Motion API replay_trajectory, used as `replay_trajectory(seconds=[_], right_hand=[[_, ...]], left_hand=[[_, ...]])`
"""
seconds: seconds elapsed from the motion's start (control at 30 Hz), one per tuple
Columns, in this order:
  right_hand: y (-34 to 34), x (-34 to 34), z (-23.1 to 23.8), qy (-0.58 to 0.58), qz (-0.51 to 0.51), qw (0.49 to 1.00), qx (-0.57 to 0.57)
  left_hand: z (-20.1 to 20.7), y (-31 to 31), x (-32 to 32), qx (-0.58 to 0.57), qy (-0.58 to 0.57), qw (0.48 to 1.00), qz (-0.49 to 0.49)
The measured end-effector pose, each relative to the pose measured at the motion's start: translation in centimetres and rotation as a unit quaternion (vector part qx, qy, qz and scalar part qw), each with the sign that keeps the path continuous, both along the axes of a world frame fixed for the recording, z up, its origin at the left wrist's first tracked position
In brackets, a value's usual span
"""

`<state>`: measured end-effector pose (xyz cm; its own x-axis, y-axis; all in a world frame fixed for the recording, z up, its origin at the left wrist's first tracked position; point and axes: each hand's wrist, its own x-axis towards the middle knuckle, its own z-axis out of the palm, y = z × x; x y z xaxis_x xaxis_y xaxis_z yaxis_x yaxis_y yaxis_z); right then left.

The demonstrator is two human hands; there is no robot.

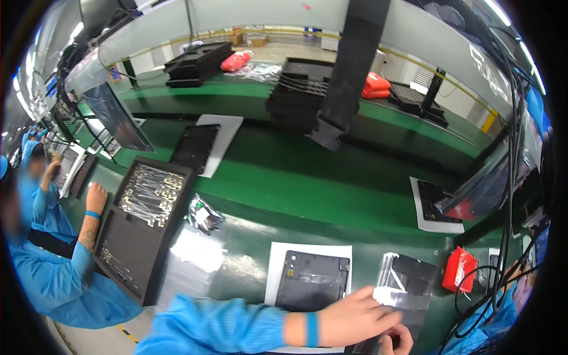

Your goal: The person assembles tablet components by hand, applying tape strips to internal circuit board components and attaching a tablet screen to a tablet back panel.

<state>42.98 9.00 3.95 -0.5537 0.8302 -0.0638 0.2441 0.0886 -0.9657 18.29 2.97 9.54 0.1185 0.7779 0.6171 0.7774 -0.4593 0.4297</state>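
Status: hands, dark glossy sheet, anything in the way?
Left hand over dark glossy sheet, right hand close beside; grips unclear. Sheet right of black housing. Left forearm overlaps housing's near end.

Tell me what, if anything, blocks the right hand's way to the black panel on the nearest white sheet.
The left hand does: it lies between the right hand and the black panel in this view, its wrist crossing the panel's lower edge. Nothing else visible stands in the way.
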Motion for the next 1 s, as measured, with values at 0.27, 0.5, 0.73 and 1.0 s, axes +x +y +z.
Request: replay_trajectory(seconds=[0.27, 0.5, 0.73, 1.0], right_hand=[[-3.9, -8.9, 1.7, 0.167, 0.118, 0.882, -0.424], [-3.7, -11.6, 2.1, 0.055, 0.123, 0.974, -0.185], [-2.6, -12.6, 3.5, 0.011, 0.188, 0.982, -0.015], [-0.7, -14.8, 0.8, -0.151, 0.091, 0.935, 0.309]], left_hand=[[0.3, -10.0, -3.7, -0.030, 0.114, 0.991, 0.062], [2.9, -10.4, -6.1, -0.102, 0.026, 0.994, 0.023], [-1.1, -8.0, -9.2, -0.329, -0.375, 0.867, -0.010], [-3.0, -4.0, -12.2, -0.258, -0.372, 0.884, 0.117]])
